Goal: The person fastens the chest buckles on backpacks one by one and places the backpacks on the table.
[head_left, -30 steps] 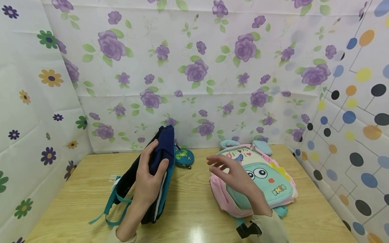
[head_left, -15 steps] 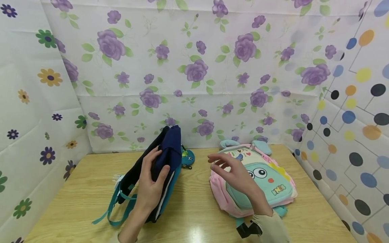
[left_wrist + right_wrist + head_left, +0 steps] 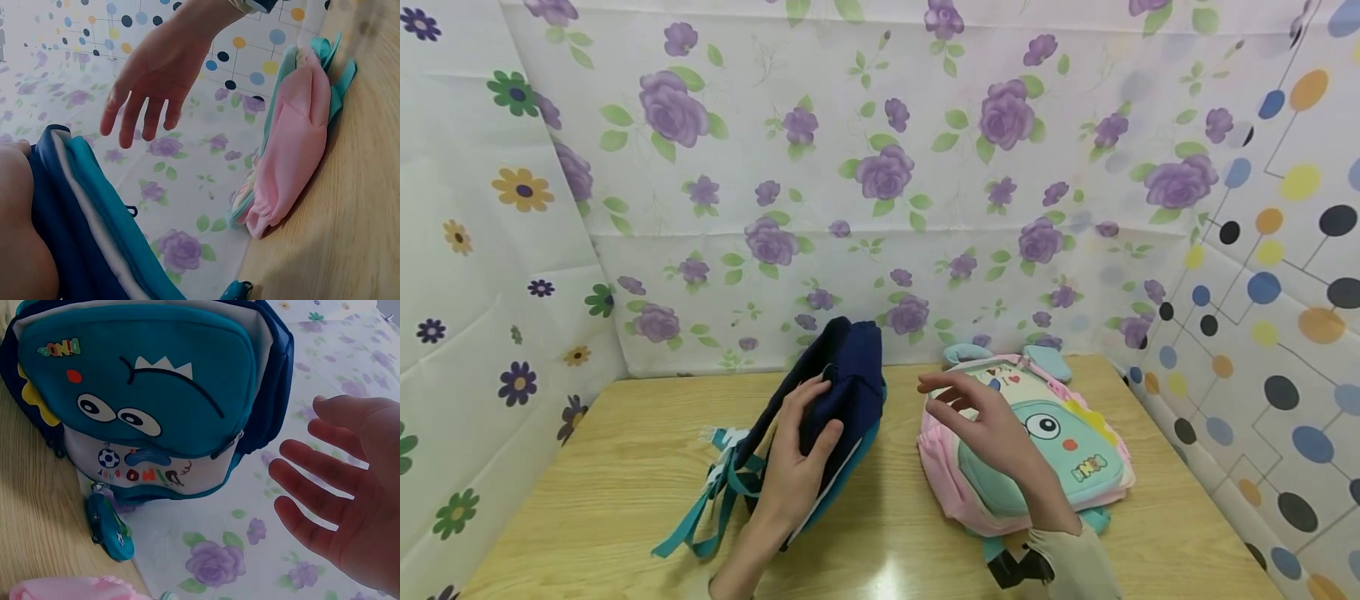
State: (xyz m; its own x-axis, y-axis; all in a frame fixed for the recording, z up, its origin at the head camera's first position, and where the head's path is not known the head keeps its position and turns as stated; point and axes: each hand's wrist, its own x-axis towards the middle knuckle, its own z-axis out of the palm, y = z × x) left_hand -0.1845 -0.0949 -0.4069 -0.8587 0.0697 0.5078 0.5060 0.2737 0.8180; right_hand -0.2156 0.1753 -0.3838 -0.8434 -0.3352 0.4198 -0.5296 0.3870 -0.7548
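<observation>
On the left, a stretch of wooden table (image 3: 572,492) showed between its side edge and the teal straps (image 3: 679,535) trailing from a navy backpack (image 3: 863,358). The left hand (image 3: 797,458) gripped that backpack, fingers and thumb bent over it, and it stood tilted to the right (I couldn't tell whether its lower edge met the wood). A small round pouch (image 3: 111,531) was just beside it. Next came a gap of tabletop, then the right hand (image 3: 985,425), its fingers relaxed and its grasp empty, above a pink-and-mint backpack (image 3: 1067,467). That one lay face up, its top near the back edge, with wood showing along its right side.
</observation>
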